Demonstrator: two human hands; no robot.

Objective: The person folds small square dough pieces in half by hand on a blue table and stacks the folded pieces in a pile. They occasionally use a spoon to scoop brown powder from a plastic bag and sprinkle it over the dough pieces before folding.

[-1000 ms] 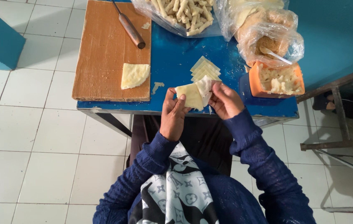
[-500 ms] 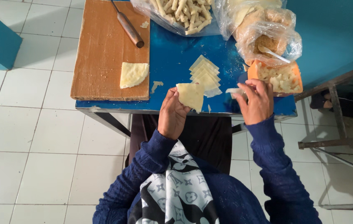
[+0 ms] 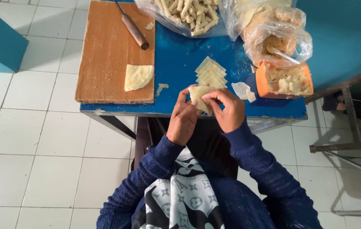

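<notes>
Dough sheet (image 3: 200,97): thin, pale, squarish, pinched between both hands.

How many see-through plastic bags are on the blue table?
3: a clear plastic bag of rolled pastry sticks at the top, a bag of pale sheets beside it, a crumb-filled bag above the orange tub. More may be hidden.
</notes>
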